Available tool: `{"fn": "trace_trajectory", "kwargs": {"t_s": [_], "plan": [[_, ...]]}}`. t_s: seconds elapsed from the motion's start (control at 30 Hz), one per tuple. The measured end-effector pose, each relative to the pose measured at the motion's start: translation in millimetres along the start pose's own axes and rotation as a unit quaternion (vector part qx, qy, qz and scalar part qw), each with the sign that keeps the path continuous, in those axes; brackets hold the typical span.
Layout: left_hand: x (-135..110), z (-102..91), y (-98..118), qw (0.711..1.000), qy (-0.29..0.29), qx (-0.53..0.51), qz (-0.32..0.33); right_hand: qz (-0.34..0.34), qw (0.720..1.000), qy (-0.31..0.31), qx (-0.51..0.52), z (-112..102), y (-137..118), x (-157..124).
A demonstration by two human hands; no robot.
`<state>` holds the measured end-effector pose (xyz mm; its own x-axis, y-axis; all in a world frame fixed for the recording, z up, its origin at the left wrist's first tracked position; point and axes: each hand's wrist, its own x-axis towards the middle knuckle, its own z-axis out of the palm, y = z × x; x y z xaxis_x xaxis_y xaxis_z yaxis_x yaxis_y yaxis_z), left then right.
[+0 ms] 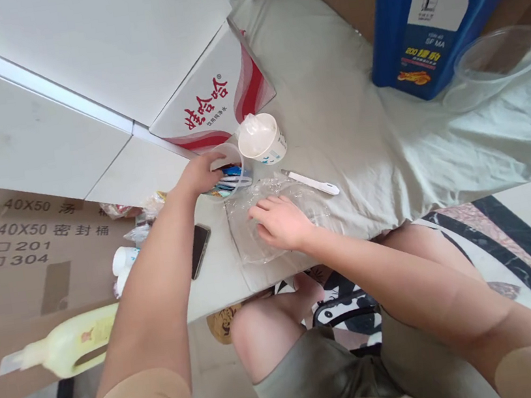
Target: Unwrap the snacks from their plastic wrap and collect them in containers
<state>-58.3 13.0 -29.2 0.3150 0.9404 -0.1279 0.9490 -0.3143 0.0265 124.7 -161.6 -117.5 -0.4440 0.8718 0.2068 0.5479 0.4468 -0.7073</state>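
My left hand (202,171) reaches into a clear plastic cup (237,175) that holds blue and white packets, its fingers curled down inside. My right hand (281,222) rests on a clear plastic lid or bowl (305,203) at the table's near edge, fingers bent and pressing on it. A white paper cup (262,139) with crumpled plastic inside stands just beyond the clear cup. A white plastic utensil (313,183) lies right of both hands.
A white box with red lettering (212,101) stands behind the cups. A blue jug (441,9) and a clear tub (498,64) sit far right on the grey cloth (357,113). A dark phone (200,248), small white bottles (123,262) and a yellow bottle (69,348) are at left.
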Motion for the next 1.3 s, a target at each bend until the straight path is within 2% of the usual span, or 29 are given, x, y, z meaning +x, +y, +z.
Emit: {"fn": "trace_trajectory", "kwargs": {"t_s": [0.1, 0.13, 0.17, 0.23, 0.33, 0.4, 0.43, 0.5, 0.6, 0.73, 0.83, 0.93, 1.07, 1.13, 1.2, 1.23, 1.3], "plan": [[-42.0, -2.3, 21.8, 0.989, 0.148, -0.022, 0.020, 0.004, 1.000, 0.005, 0.006, -4.9, 1.8, 0.5], [-60.9, 0.6, 29.7, 0.983, 0.177, -0.034, 0.033, 0.008, 1.000, 0.003, 0.007, -6.8, 2.8, 0.4], [-81.3, 6.0, 37.1, 0.981, 0.182, -0.048, 0.053, 0.011, 1.000, -0.001, 0.006, -8.7, 3.8, 0.1], [-122.4, 24.2, 47.8, 0.985, 0.113, -0.075, 0.107, 0.017, 1.000, -0.020, -0.001, -11.6, 6.0, -1.4], [-172.2, 62.9, 47.9, 0.986, -0.051, -0.080, 0.136, 0.021, 0.997, -0.065, -0.029, -14.3, 9.8, -7.3], [-193.7, 86.6, 37.8, 0.986, -0.088, -0.090, 0.111, 0.024, 0.994, -0.097, -0.044, -15.9, 13.2, -14.3], [-201.8, 95.5, 30.9, 0.987, -0.084, -0.100, 0.089, 0.022, 0.992, -0.112, -0.048, -16.8, 15.3, -18.7], [-214.7, 106.3, 16.5, 0.990, -0.057, -0.127, 0.027, -0.003, 0.987, -0.149, -0.054, -18.6, 20.1, -28.8], [-230.1, 109.3, -0.2, 0.985, -0.034, -0.164, -0.040, -0.053, 0.974, -0.205, -0.075, -19.4, 27.5, -44.5], [-245.1, 112.0, -9.0, 0.991, -0.043, -0.128, -0.012, -0.071, 0.972, -0.209, -0.079, -14.9, 33.3, -56.4], [-252.2, 118.3, -11.3, 0.994, -0.023, -0.110, 0.007, -0.101, 0.980, -0.159, -0.059, -11.7, 34.9, -55.2], [-255.5, 121.8, -12.3, 0.993, 0.019, -0.117, 0.004, -0.104, 0.992, -0.067, 0.004, -14.4, 36.3, -48.5], [-246.9, 119.4, -8.6, 0.985, 0.046, -0.167, 0.012, 0.015, 0.992, 0.051, 0.112, -27.4, 38.3, -39.3], [-233.9, 117.4, -4.7, 0.968, 0.086, -0.237, -0.003, 0.079, 0.980, 0.093, 0.155, -33.1, 39.7, -36.1], [-215.7, 116.5, 0.4, 0.922, 0.179, -0.339, -0.059, 0.113, 0.969, 0.116, 0.188, -35.0, 42.2, -33.7], [-205.8, 116.6, 3.6, 0.880, 0.238, -0.400, -0.093, 0.116, 0.965, 0.119, 0.201, -34.3, 44.1, -32.8], [-187.1, 118.2, 10.9, 0.765, 0.345, -0.525, -0.142, 0.082, 0.968, 0.105, 0.213, -30.4, 49.0, -32.1]]}}
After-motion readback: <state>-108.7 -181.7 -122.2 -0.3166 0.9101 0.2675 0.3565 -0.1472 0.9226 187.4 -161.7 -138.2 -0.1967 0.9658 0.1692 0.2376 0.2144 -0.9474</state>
